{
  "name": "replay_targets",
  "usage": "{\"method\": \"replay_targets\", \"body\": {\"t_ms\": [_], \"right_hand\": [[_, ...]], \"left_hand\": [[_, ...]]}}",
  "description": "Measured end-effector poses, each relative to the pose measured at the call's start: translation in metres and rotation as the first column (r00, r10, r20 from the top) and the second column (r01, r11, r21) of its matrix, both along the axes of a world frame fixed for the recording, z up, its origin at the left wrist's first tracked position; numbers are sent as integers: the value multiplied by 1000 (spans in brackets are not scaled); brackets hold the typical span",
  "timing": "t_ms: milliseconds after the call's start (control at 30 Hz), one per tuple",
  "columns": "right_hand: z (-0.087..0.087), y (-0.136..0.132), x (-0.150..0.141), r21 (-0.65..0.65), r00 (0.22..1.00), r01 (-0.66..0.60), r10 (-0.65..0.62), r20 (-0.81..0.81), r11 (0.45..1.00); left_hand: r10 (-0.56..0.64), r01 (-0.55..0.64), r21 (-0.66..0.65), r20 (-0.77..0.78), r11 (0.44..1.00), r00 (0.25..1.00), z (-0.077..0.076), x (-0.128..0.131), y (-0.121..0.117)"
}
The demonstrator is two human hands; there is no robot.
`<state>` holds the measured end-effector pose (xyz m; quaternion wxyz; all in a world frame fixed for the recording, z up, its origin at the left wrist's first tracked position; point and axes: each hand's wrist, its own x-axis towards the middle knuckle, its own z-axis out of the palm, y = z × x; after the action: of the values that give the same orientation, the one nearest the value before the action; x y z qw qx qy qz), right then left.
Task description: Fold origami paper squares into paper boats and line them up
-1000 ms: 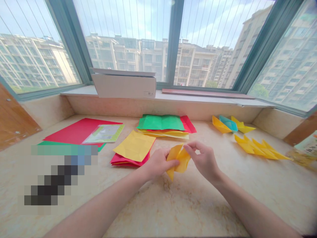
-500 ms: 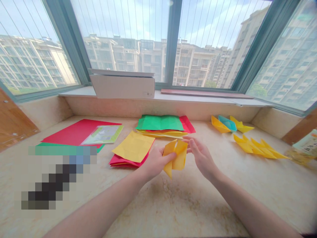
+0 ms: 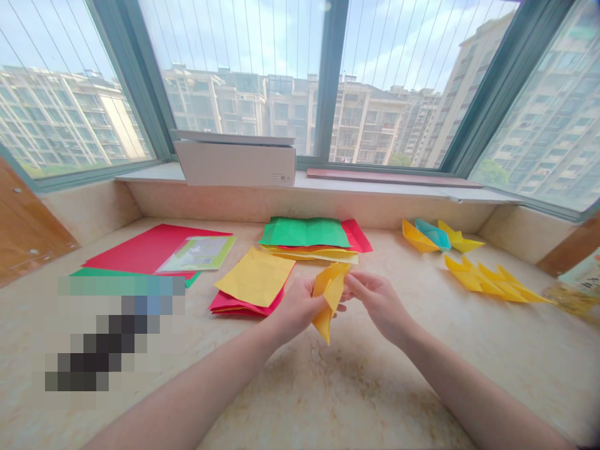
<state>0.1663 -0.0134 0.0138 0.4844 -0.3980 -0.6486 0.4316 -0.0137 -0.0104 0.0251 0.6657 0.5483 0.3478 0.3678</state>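
A partly folded piece of orange-yellow paper [image 3: 328,299] is held upright above the marble sill, between both hands. My left hand [image 3: 296,310] is closed on its left side, thumb across the front. My right hand [image 3: 377,301] pinches its upper right edge with the fingertips. Just behind my left hand lies a yellow sheet [image 3: 255,275] on top of red sheets [image 3: 234,302].
A stack of creased green, red and yellow sheets [image 3: 307,236] lies further back. Folded paper boats [image 3: 438,236] and more yellow ones [image 3: 492,278] sit at the right. Large red paper [image 3: 140,249] lies left. A white box [image 3: 237,159] stands on the window ledge.
The folded paper has been turned and narrowed into a more upright, pointed shape. My right hand let go half a second ago and has now pinched its edge again.
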Motion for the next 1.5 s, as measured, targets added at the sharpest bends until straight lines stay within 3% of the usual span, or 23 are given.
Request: {"method": "replay_targets", "body": {"t_ms": [133, 233, 333, 433, 567, 767, 1133, 1367, 1500], "right_hand": [[1, 0, -1, -13, 1000, -10, 9, -30, 1000], [-4, 0, -3, 26, 999, 32, -32, -3, 999], [-10, -3, -3, 118, 998, 62, -65, 21, 991], [-13, -8, -4, 306, 988, 83, -118, 97, 948], [-12, -11, -5, 516, 948, 40, -195, 251, 856], [-15, -3, -2, 583, 902, 143, -348, 256, 800], [-16, -4, -2, 491, 827, 228, -433, 358, 841], [-16, -1, -1, 453, 841, 283, -445, 306, 845], [-15, -1, 0, 471, 838, 244, -429, 338, 848]], "left_hand": [[46, -46, 22, -22, 999, 999, 2, 1, -2], [204, -192, 120, -93, 974, 975, -2, -2, 2], [423, -371, 279, -157, 886, 892, -9, -6, 9], [534, -438, 394, -174, 808, 827, -15, -10, 15], [537, -426, 422, -189, 800, 822, -19, -11, 17], [556, -460, 402, -161, 792, 815, -19, -9, 17], [595, -502, 428, -114, 752, 795, -19, -9, 15], [615, -492, 480, -136, 727, 777, -18, -9, 14], [622, -465, 530, -159, 709, 767, -17, -10, 13]]}}
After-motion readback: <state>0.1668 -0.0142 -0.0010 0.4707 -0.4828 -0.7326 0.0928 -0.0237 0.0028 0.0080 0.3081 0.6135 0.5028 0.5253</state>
